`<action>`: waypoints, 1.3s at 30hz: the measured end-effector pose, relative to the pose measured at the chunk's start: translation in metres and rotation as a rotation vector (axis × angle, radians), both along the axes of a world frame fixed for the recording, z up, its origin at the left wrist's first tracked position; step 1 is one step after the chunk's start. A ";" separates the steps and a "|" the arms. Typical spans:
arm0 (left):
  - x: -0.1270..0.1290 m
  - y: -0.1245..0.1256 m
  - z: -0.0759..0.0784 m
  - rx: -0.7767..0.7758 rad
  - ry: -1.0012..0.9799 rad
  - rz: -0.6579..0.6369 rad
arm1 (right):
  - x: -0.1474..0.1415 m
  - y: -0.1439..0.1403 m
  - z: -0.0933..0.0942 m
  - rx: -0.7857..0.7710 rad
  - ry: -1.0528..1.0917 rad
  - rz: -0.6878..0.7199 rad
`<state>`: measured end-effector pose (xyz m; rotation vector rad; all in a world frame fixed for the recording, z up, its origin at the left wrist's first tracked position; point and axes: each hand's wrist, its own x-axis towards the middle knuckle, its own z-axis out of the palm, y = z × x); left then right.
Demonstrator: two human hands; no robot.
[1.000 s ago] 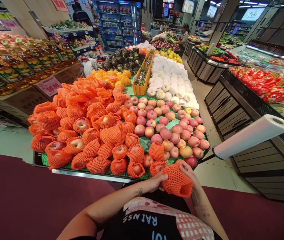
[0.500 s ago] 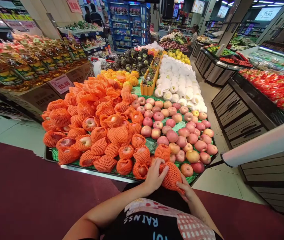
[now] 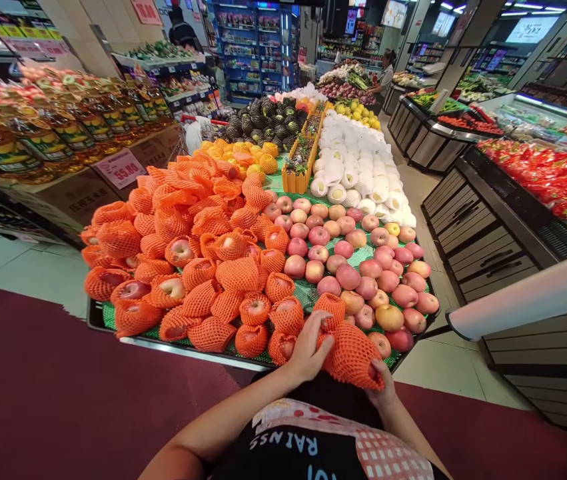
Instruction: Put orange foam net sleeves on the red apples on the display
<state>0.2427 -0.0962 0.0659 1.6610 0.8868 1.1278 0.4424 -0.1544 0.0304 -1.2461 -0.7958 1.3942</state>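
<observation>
Close to my body, an orange foam net is stretched between my two hands at the front edge of the fruit stand. My left hand grips its left end with bent fingers. At its lower right end, my right hand holds the rim of the net, thumb on top. The net bulges, but what is inside is hidden. Just behind my left fingertips sits another orange net-covered fruit. Bare apples lie on the green mat beyond and to the right. Many net-wrapped apples are piled to the left.
White-netted fruit and a yellow planter box stand farther back. A plastic bag roll juts out on the right. Oil bottles line the left shelf. Another person stands at the far end.
My right hand has moved a little right and down, drawing the orange foam net out longer. My left hand stays nearly in place on its other end.
</observation>
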 end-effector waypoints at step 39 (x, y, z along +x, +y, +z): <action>-0.126 0.077 0.013 0.249 0.575 1.015 | -0.036 0.012 0.023 0.165 -0.119 0.047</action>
